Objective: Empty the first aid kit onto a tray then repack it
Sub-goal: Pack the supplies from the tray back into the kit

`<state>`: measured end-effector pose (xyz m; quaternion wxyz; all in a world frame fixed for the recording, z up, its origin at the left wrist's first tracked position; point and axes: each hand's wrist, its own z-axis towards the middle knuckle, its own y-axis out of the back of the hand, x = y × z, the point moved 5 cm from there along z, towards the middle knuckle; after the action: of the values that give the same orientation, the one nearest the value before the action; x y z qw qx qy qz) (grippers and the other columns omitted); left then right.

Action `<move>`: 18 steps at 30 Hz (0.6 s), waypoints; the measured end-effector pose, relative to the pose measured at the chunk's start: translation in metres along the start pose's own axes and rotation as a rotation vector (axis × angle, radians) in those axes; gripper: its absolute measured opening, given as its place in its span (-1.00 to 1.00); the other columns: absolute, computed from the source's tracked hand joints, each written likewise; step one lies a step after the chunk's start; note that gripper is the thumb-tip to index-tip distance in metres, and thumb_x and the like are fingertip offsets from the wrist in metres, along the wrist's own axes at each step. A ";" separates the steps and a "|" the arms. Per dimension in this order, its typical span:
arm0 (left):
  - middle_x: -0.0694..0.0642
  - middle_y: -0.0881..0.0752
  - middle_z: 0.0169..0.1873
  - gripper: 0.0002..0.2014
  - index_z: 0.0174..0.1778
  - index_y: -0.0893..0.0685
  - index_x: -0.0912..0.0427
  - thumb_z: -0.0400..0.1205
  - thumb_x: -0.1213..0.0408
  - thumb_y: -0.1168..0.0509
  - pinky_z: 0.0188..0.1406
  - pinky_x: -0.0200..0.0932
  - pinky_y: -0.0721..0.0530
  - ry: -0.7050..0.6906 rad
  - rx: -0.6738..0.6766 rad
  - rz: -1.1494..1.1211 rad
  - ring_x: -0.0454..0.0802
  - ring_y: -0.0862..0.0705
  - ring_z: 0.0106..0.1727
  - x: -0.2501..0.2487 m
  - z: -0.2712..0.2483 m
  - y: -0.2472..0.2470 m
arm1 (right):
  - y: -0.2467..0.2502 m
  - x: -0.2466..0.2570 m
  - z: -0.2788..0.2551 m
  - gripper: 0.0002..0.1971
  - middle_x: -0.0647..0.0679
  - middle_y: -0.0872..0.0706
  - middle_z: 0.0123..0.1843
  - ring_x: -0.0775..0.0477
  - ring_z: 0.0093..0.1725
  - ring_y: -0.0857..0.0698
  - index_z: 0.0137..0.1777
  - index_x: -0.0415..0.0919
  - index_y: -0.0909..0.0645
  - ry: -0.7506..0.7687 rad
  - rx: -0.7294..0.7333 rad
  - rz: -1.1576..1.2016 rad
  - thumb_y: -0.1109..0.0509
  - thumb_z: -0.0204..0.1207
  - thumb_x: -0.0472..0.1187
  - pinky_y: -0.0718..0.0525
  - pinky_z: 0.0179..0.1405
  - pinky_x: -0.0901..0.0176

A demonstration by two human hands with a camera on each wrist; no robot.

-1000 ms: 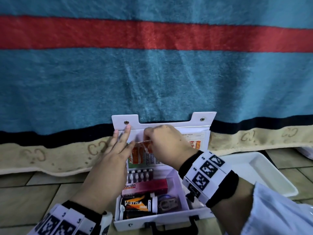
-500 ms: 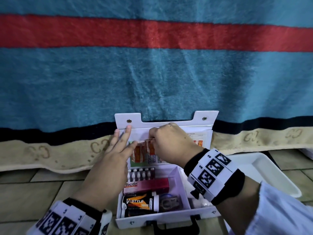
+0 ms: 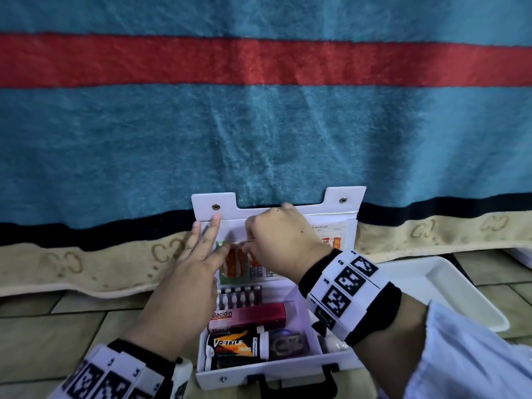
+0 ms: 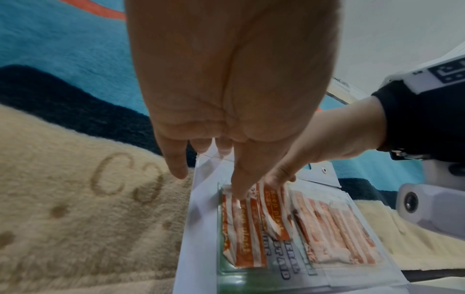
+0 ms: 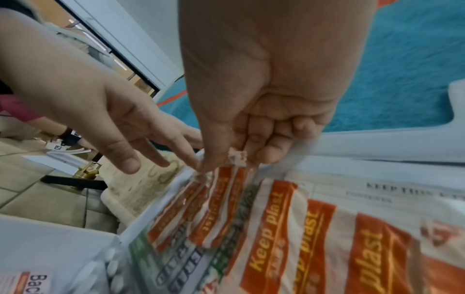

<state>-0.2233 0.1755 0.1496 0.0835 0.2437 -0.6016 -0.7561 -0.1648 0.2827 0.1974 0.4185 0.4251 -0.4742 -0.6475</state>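
The white first aid kit (image 3: pixel 288 367) lies open on the floor, its lid (image 3: pixel 342 197) leaning back against the blanket. My left hand (image 3: pixel 201 254) rests on the lid's clear pocket with straight fingers, and its thumb touches the pocket's mouth (image 4: pixel 236 191). My right hand (image 3: pixel 276 240) pinches the top ends of orange-and-white plaster strips (image 3: pixel 234 263) sticking out of that pocket. The right wrist view shows the pinch (image 5: pixel 226 159) on the strips (image 5: pixel 216 208). More plasters (image 4: pixel 334 228) stay in the pocket. The white tray (image 3: pixel 449 283) is at the right.
Inside the kit lie a blister pack (image 3: pixel 240 295), a pink Bacidin box (image 3: pixel 250 315), a black V-Style bottle (image 3: pixel 236 345) and a small dark item (image 3: pixel 288 344). A blue, red and beige blanket (image 3: pixel 259 125) hangs behind. The floor is tiled.
Both hands stay at the lid pocket. The right hand's pinch on the plaster strips has shifted only slightly.
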 end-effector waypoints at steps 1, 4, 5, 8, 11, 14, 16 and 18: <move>-0.36 0.61 0.41 -0.25 0.64 -0.01 -0.16 0.62 0.50 -0.11 0.58 -0.24 -0.04 -0.002 -0.002 -0.006 -0.22 0.56 0.48 0.000 0.000 0.000 | 0.001 0.000 0.000 -0.84 -0.07 -0.76 0.00 -0.15 0.09 -0.69 0.03 -0.08 -0.65 -0.001 -0.005 -0.009 -0.25 0.56 -0.17 -0.41 0.11 0.04; -0.36 0.61 0.41 -0.23 0.64 0.00 -0.18 0.61 0.51 -0.12 0.58 -0.21 -0.01 -0.007 -0.003 -0.005 -0.19 0.54 0.52 0.001 0.000 -0.001 | -0.003 0.002 -0.002 -0.82 -0.08 -0.76 -0.01 -0.16 0.09 -0.68 -0.04 -0.12 -0.67 0.016 0.051 -0.051 -0.25 0.49 -0.30 -0.42 0.11 0.05; -0.35 0.61 0.41 -0.24 0.64 0.00 -0.17 0.61 0.51 -0.12 0.58 -0.22 0.00 -0.007 -0.002 -0.004 -0.19 0.54 0.51 0.001 0.000 -0.001 | -0.004 0.004 -0.002 -0.81 -0.08 -0.76 0.00 -0.16 0.10 -0.68 -0.04 -0.12 -0.67 0.018 0.064 -0.060 -0.24 0.49 -0.31 -0.42 0.13 0.05; -0.32 0.61 0.41 -0.27 0.64 -0.04 -0.13 0.61 0.50 -0.11 0.51 -0.31 0.10 -0.002 -0.003 -0.007 -0.20 0.55 0.49 0.000 0.000 0.000 | -0.006 0.008 -0.001 -0.82 -0.07 -0.76 0.03 -0.14 0.13 -0.67 -0.04 -0.10 -0.66 0.018 0.078 -0.066 -0.23 0.50 -0.28 -0.39 0.17 0.05; -0.34 0.62 0.40 -0.25 0.64 -0.01 -0.14 0.60 0.51 -0.10 0.49 -0.31 0.16 -0.004 -0.005 -0.008 -0.21 0.56 0.48 0.000 -0.001 0.000 | -0.004 0.008 -0.002 -0.85 -0.07 -0.76 0.02 -0.14 0.13 -0.67 -0.06 -0.08 -0.66 -0.020 0.052 -0.039 -0.26 0.51 -0.25 -0.40 0.17 0.03; -0.36 0.60 0.42 -0.23 0.64 0.02 -0.16 0.60 0.51 -0.11 0.49 -0.34 0.10 -0.004 -0.011 -0.022 -0.22 0.55 0.50 -0.002 -0.002 0.001 | 0.002 0.004 -0.004 -0.91 -0.10 -0.75 -0.02 -0.18 0.09 -0.67 -0.12 -0.08 -0.62 -0.070 -0.008 0.020 -0.30 0.49 -0.27 -0.42 0.13 0.04; -0.34 0.60 0.43 -0.22 0.64 0.05 -0.18 0.61 0.51 -0.11 0.50 -0.34 0.05 0.004 -0.009 -0.027 -0.21 0.54 0.50 -0.002 -0.002 0.001 | 0.002 0.004 -0.003 -0.86 -0.12 -0.75 -0.02 -0.19 0.09 -0.66 -0.12 -0.10 -0.63 -0.077 -0.002 0.020 -0.28 0.48 -0.32 -0.42 0.12 0.04; -0.34 0.59 0.43 -0.21 0.63 0.06 -0.20 0.60 0.51 -0.10 0.49 -0.33 0.10 0.005 -0.011 -0.027 -0.21 0.54 0.50 -0.002 -0.001 0.002 | -0.001 0.004 -0.002 -0.82 -0.13 -0.75 0.00 -0.19 0.12 -0.66 -0.07 -0.11 -0.67 -0.075 0.013 0.000 -0.26 0.47 -0.33 -0.42 0.14 0.05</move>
<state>-0.2212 0.1754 0.1515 0.0762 0.2533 -0.5940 -0.7597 -0.1640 0.2789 0.1951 0.3977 0.4031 -0.4937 -0.6600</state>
